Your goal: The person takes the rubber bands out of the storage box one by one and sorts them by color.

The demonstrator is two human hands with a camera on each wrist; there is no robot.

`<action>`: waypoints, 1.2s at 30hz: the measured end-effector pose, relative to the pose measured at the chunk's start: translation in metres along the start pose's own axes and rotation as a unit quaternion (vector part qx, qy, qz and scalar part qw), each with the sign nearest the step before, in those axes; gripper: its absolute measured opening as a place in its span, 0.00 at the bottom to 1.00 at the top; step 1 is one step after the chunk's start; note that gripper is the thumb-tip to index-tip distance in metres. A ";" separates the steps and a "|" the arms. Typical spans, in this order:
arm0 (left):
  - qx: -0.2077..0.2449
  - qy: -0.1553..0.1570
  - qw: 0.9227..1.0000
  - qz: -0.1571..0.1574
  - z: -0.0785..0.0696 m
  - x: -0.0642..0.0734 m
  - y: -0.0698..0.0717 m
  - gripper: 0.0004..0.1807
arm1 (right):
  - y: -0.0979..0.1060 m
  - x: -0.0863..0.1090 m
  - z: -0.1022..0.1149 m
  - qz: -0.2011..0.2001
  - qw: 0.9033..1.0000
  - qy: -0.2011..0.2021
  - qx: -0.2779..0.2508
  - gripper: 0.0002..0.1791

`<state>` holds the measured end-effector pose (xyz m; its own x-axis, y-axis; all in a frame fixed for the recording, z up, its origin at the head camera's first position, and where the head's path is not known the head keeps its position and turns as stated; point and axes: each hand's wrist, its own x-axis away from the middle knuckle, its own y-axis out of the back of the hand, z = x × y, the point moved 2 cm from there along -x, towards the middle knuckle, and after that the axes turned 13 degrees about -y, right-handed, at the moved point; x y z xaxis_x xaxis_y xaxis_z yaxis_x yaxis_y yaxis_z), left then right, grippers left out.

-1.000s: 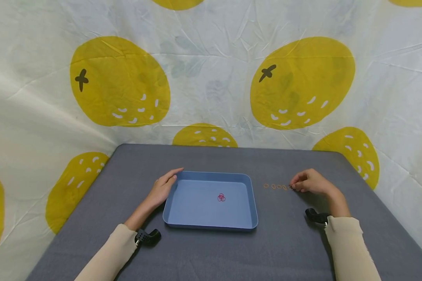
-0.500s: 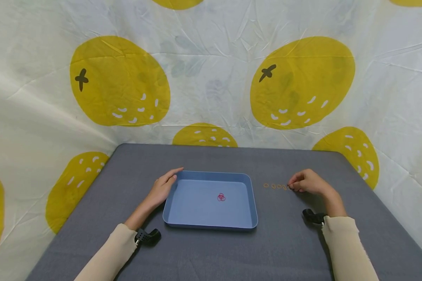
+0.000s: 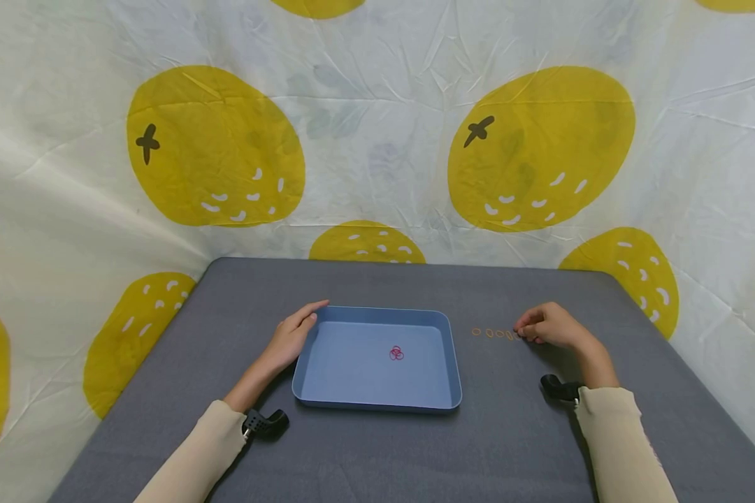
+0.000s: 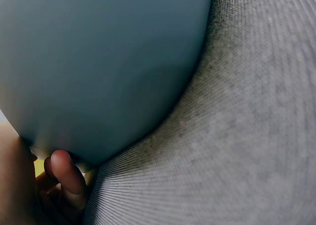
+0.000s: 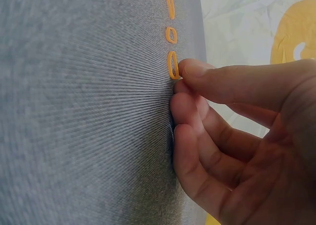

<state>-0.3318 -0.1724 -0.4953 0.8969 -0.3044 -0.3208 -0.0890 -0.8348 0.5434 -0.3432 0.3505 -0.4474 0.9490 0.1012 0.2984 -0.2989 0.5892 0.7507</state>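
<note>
My left hand (image 3: 291,337) holds the left side of the blue tray (image 3: 377,405) near its far corner, with one finger stretched along the corner. In the left wrist view, fingertips (image 4: 66,170) show beside the tray wall. Red rubber bands (image 3: 396,353) lie bunched inside the tray. To its right, several orange rubber bands (image 3: 490,333) lie in a row on the cloth. At the row's right end my right hand (image 3: 552,325) pinches a band, thumb and forefinger together at the cloth. That band is mostly hidden. An elongated orange band (image 5: 173,65) lies right beside the thumb tip.
A grey cloth (image 3: 377,454) covers the table, whose far edge meets a white curtain (image 3: 377,168) printed with large yellow fruit. Black wrist cameras (image 3: 266,425) sit on both wrists, close to the tabletop.
My right hand has shifted slightly left, and its fingertips now cover most of the last band in the row. The left hand and the tray stay put.
</note>
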 end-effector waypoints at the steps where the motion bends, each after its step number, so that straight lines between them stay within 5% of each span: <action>1: 0.001 0.000 1.000 0.001 0.000 0.000 0.000 0.23 | 0.000 0.000 0.000 0.000 1.000 0.000 0.000 0.09; 23: 0.006 -0.005 1.000 0.003 0.000 0.001 0.000 0.23 | 0.003 0.000 -0.002 -0.033 0.999 -0.002 0.003 0.09; 36: 0.007 -0.002 1.000 0.003 0.000 0.001 0.000 0.23 | 0.011 0.007 0.017 -0.070 0.997 0.026 0.003 0.10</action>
<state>-0.3309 -0.1722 -0.4954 0.8945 -0.3109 -0.3214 -0.0999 -0.8395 0.5340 -0.3416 0.3443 -0.4272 0.9854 0.0593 0.1595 -0.1632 0.5950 0.7870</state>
